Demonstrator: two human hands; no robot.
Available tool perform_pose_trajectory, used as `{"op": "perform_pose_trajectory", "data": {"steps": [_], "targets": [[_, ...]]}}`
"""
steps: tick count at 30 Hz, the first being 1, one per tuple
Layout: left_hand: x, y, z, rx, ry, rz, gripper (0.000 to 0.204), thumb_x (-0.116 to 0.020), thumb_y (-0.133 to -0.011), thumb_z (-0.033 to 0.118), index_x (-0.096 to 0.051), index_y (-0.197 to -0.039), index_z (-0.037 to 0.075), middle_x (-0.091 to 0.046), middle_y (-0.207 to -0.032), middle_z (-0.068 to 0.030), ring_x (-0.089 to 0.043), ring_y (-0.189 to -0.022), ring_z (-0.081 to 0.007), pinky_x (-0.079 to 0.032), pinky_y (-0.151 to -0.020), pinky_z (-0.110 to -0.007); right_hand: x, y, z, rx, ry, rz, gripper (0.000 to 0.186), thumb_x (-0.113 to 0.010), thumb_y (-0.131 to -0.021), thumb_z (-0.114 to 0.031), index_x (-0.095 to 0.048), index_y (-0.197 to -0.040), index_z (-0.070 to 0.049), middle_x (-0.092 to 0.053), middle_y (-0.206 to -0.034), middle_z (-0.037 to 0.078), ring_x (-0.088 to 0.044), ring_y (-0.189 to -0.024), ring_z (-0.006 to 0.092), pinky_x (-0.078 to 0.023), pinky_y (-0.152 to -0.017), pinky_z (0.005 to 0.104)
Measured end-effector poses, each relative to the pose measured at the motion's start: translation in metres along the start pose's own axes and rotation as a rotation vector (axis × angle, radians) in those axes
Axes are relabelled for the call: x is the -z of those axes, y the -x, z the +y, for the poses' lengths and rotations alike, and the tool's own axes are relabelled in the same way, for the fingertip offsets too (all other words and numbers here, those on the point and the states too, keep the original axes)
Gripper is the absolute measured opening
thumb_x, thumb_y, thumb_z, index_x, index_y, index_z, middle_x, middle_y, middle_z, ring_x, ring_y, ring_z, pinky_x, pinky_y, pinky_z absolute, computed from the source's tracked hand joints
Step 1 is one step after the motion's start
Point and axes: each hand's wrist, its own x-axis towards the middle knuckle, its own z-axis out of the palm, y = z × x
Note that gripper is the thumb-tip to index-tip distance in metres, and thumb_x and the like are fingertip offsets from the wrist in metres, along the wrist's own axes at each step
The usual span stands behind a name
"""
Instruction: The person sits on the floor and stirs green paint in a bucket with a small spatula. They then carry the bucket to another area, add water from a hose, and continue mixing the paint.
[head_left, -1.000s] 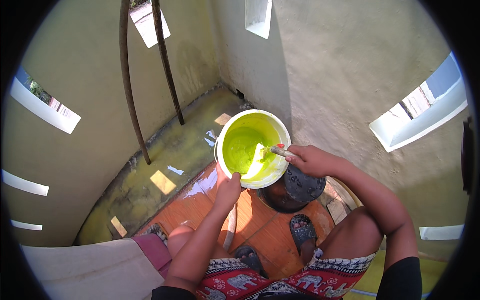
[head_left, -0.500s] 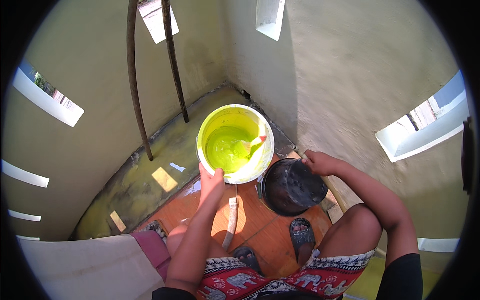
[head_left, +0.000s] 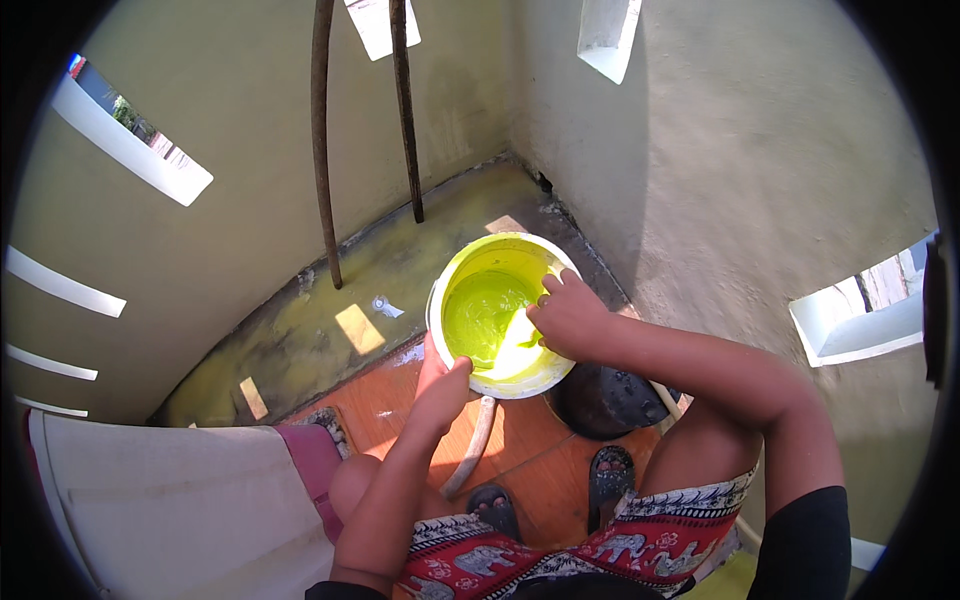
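A white bucket point(head_left: 507, 388) with bright yellow-green paint point(head_left: 482, 308) inside stands in front of me, tilted slightly. My left hand point(head_left: 442, 388) grips its near left rim, thumb over the edge. My right hand point(head_left: 572, 315) reaches over the right side of the rim, its fingers closed around a paintbrush in the bucket. The hand hides most of the brush, and glare blurs that part of the bucket. Beside it, partly under my right forearm, sits a black bucket point(head_left: 590, 402).
Two dark poles point(head_left: 322, 150) rise against the left wall. A short pale hose-like piece point(head_left: 474, 450) lies on the orange tiles point(head_left: 400, 410). A pale stick point(head_left: 667, 400) is beside my right knee. Walls with slots meet in the far corner; a whitish covered object point(head_left: 180, 490) stands at lower left.
My right hand has left the pale stick by the black bucket and moved left onto the paintbrush. My left hand stays on the bucket rim. The view has shifted.
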Motion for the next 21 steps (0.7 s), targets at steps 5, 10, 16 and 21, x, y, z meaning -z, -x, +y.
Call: {"op": "perform_pose_trajectory", "data": {"steps": [5, 10, 16, 21], "targets": [[0.007, 0.006, -0.015, 0.205, -0.048, -0.041, 0.068, -0.046, -0.090, 0.002, -0.021, -0.152, 0.013, -0.049, -0.135, -0.0169, -0.063, -0.111, -0.0270, -0.063, -0.077, -0.044, -0.062, -0.016, -0.026, 0.056, -0.010, -0.405, 0.014, -0.069, -0.080, -0.019, -0.075, -0.085, -0.008, -0.070, -0.083, 0.005, -0.065, -0.090, 0.0269, -0.048, -0.074, 0.0414], [0.026, -0.005, -0.056, 0.280, -0.177, -0.150, 0.065, -0.047, -0.091, 0.007, -0.024, -0.151, 0.010, -0.054, -0.129, -0.0160, -0.063, -0.110, -0.0261, -0.062, -0.077, -0.041, -0.117, -0.017, -0.043, 0.072, -0.067, -0.381, 0.016, -0.071, -0.076, -0.013, -0.076, -0.091, -0.009, -0.072, -0.089, 0.008, -0.071, -0.085, 0.0264, -0.057, -0.068, 0.0380], [0.034, -0.023, -0.112, 0.124, -0.291, -0.136, 0.062, -0.052, -0.089, 0.010, -0.030, -0.147, -0.002, -0.060, -0.128, -0.0196, -0.059, -0.118, -0.0255, -0.047, -0.099, -0.035, -0.166, -0.031, -0.057, 0.046, -0.033, -0.329, 0.014, -0.066, -0.076, -0.011, -0.074, -0.087, -0.008, -0.072, -0.085, 0.011, -0.071, -0.076, 0.0243, -0.055, -0.060, 0.0383], [0.040, -0.042, -0.128, 0.082, -0.379, -0.092, 0.066, -0.051, -0.089, 0.011, -0.027, -0.148, -0.006, -0.056, -0.134, -0.0257, -0.056, -0.124, -0.0312, -0.043, -0.105, -0.038, -0.169, -0.006, -0.093, 0.011, -0.146, -0.431, 0.015, -0.063, -0.077, -0.011, -0.074, -0.086, -0.006, -0.072, -0.086, 0.015, -0.072, -0.079, 0.0271, -0.056, -0.065, 0.0393]]}}
